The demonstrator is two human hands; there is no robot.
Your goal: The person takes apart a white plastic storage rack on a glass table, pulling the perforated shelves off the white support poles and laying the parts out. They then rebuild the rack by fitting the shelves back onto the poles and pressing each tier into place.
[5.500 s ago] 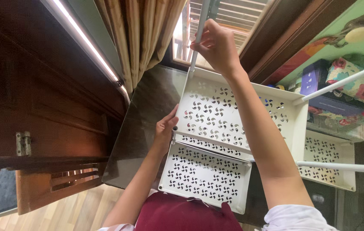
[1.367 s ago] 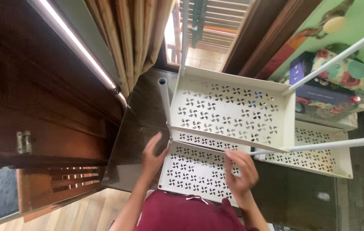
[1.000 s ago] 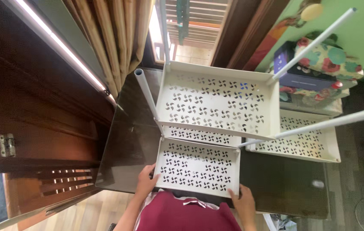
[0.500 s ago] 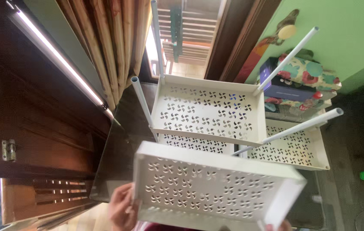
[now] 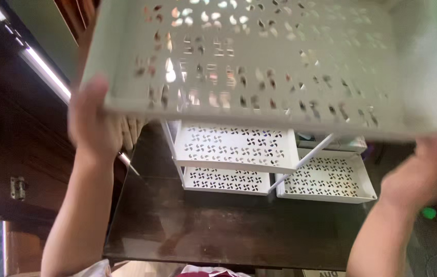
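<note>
Item in hand: white perforated tray [image 5: 269, 61], raised close to my face, blurred; my left hand [image 5: 92, 123] grips its left edge, my right hand [image 5: 429, 164] its right.

Done, I judge: two trays [image 5: 236, 146] stacked on poles on the table [image 5: 218, 231].

Left: this tray; one more [image 5: 328, 179] lies loose beside the stack.

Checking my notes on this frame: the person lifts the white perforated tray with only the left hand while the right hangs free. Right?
Not quite: in the head view both hands hold the white perforated tray, the left hand at one end and the right hand at the other.
</note>
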